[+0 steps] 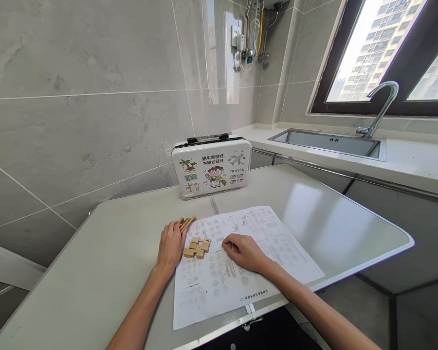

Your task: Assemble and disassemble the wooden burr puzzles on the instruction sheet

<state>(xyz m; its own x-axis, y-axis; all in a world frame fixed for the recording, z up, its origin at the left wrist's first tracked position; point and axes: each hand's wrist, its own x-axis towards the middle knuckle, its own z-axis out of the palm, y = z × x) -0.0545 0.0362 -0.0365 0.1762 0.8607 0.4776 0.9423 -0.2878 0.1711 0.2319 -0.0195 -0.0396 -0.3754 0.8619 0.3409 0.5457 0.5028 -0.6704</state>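
A large printed sheet (pixel 219 291) covered with small diagrams lies on the table. On its left part sits a small cluster of light wooden puzzle pieces (pixel 197 247), notched and set close together. My left hand (pixel 171 245) rests at the sheet's left edge, its fingers closed over several slim wooden sticks (pixel 187 223) whose ends poke out to the right. To the right of the cluster, my right hand (pixel 245 252) lies on the sheet with its fingers curled in. Whatever its fingertips hold, if anything, is hidden.
A white cartoon-printed case (pixel 212 167) with a black handle stands upright behind the sheet on the pale folding table (pixel 105 253). A tiled wall (pixel 87 131) borders the left. To the right are a counter with a sink (pixel 328 141), a faucet (pixel 383 107) and a window.
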